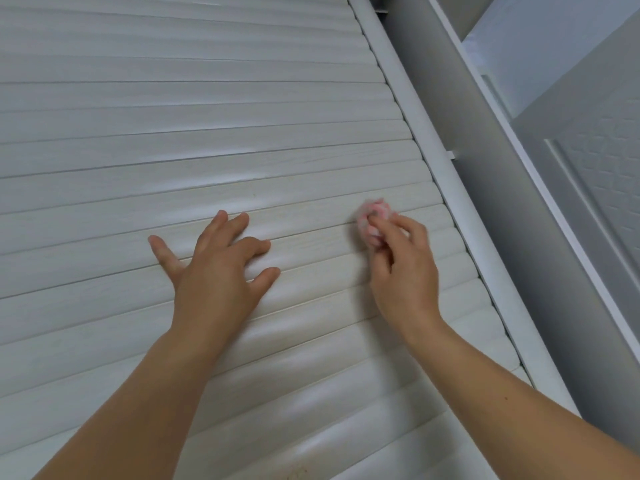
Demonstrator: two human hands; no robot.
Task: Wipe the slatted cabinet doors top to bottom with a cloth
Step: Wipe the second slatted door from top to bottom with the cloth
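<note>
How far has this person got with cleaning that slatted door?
No telling from this picture which slats are already wiped: those above and below the hands look alike. In hand: the right hand pinches a bunched pink cloth against the slatted door near its right edge, while the left hand rests on the slats. The slats below remain.

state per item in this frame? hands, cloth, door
left hand: open, fingers spread, resting flat on the slats
right hand: pinching the cloth against the door
cloth: pink and white, bunched up, blurred, touching a slat near the door's right edge
slatted door: closed, slats lying flush
door frame: bare, untouched by either hand
</note>
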